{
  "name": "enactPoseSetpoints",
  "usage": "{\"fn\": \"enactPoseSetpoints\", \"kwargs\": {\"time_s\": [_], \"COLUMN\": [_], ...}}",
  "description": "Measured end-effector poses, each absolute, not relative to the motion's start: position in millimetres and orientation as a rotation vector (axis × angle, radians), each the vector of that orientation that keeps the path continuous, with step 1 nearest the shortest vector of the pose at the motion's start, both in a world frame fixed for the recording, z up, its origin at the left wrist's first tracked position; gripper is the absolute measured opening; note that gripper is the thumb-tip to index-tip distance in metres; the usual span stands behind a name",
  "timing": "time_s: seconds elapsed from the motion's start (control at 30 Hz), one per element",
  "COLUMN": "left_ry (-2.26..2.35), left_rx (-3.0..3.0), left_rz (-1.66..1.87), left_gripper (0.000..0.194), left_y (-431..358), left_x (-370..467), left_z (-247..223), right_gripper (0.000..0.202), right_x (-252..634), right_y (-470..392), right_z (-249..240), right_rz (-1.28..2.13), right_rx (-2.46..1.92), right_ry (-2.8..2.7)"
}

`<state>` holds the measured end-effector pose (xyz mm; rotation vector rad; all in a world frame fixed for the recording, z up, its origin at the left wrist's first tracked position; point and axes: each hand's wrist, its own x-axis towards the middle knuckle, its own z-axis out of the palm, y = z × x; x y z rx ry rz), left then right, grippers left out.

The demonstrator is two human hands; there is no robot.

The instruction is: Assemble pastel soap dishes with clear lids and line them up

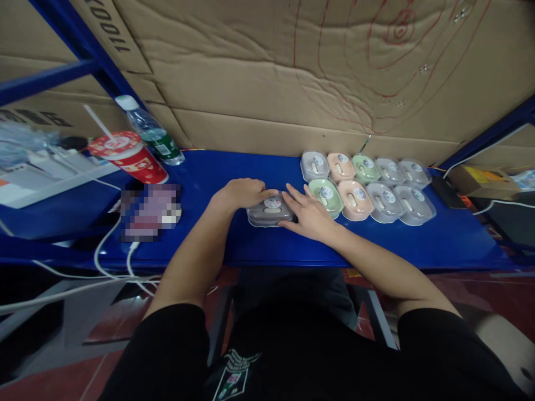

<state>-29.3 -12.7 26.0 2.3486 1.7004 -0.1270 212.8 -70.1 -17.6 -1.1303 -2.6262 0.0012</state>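
Gray box [272, 216], right of and nearest the cup [144, 164], looks light, stiff, slick, best held by its sides; left hand [239, 194] half-curled over it, grip unclear, right hand [311, 216] spread against it.

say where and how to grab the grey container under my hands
Probably by the left and right walls of the grey container, one hand from each side: it sits flat on the blue table, no container crowds its left, and its pale tab faces up.

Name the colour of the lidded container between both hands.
The lidded container is grey, in the head view.
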Motion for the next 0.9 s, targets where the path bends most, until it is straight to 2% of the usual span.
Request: {"fn": "enactPoseSetpoints", "kwargs": {"time_s": [0.13,0.33,0.5,0.67,0.9], "left_ry": [1.675,1.302,1.71,2.175,1.834], "left_rx": [2.386,2.345,2.292,2.054,1.805], "left_rz": [-0.093,0.136,0.01,0.057,0.493], "left_gripper": [0.075,0.066,0.066,0.072,0.099], "left_y": [-10.1,-4.0,-5.6,0.5,22.6], "left_x": [-25.8,-20.8,-24.5,-32.8,-28.6], "left_z": [22.7,18.5,22.9,21.8,-5.9], "right_gripper": [0.081,0.075,0.063,0.055,0.061], "right_x": [212.3,211.5,215.6,219.6,223.8], "right_y": [-73.3,-74.7,-72.8,-70.3,-67.5], "right_z": [-14.4,-14.9,-11.2,-7.3,-3.7], "right_rz": [-0.108,-0.202,-0.228,-0.166,-0.108], "right_rx": [-1.149,-1.234,-1.241,-1.171,-1.19], "right_ry": [-2.665,-2.656,-2.613,-2.58,-2.551]}}
